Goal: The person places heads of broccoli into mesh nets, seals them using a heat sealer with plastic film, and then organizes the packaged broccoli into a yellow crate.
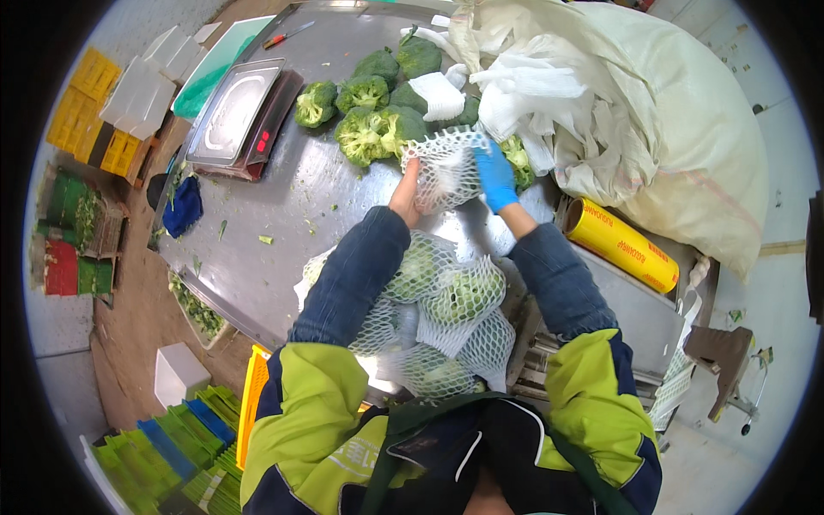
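Observation:
A white foam net sleeve (444, 170) is stretched between my two hands above the steel table (257, 225). Bare, my left hand (407, 193) grips its left side; my right hand (496, 172), in a blue glove, holds its right edge. What the sleeve contains cannot be made out. Uncovered broccoli heads (364, 93) lie just beyond, one partly behind my right hand. Nearer my body, several net-covered vegetable heads (463, 296) are piled together. Folded white foam nets (534, 84) lie at the upper right, with a smaller bunch (439, 95) resting on the broccoli.
A scale with a steel tray (235, 112) stands at left, a knife (288, 35) behind it and a blue cloth (183, 207) at the table's edge. At right are a large white sack (695, 141) and a yellow wrap roll (621, 246). Green crates (135, 460) stand lower left.

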`<state>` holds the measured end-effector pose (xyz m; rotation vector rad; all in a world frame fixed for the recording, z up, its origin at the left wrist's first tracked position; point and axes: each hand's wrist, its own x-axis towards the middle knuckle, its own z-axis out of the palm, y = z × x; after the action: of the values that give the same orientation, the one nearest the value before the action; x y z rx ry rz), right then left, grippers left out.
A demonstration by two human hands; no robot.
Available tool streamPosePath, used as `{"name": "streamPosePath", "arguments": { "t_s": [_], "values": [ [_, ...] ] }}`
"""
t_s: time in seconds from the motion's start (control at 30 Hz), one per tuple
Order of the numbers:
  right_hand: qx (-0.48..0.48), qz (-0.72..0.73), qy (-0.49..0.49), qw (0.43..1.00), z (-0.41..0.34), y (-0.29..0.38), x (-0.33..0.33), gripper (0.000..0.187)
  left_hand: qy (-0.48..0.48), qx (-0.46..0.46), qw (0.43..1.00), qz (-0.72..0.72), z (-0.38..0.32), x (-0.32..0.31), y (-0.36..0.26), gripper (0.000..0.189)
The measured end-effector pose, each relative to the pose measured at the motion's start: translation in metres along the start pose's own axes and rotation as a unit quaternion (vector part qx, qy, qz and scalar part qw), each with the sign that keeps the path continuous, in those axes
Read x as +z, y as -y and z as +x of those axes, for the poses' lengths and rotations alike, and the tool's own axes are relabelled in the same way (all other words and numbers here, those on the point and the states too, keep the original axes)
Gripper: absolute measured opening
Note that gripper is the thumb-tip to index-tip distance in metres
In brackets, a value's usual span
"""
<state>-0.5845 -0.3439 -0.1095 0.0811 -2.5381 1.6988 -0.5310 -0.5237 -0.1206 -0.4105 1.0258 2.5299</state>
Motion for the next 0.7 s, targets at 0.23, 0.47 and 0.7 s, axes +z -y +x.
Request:
{"name": "streamPosePath", "arguments": {
  "t_s": [0.23,0.47,0.7],
  "values": [
    [0.273,0.617,0.087,0.733,-0.105,0.024,-0.125,0.06,0.046,0.154,0.955,0.249,-0.137,0.117,-0.008,0.028],
    [0.128,0.649,-0.027,0.75,-0.252,0.085,-0.199,0.049,0.073,-0.063,0.995,-0.031,-0.181,0.201,0.021,0.023],
    [0.034,0.702,-0.054,0.709,-0.306,0.053,-0.258,0.037,0.107,-0.192,0.962,0.161,-0.229,0.25,0.124,0.037]
  ]
}}
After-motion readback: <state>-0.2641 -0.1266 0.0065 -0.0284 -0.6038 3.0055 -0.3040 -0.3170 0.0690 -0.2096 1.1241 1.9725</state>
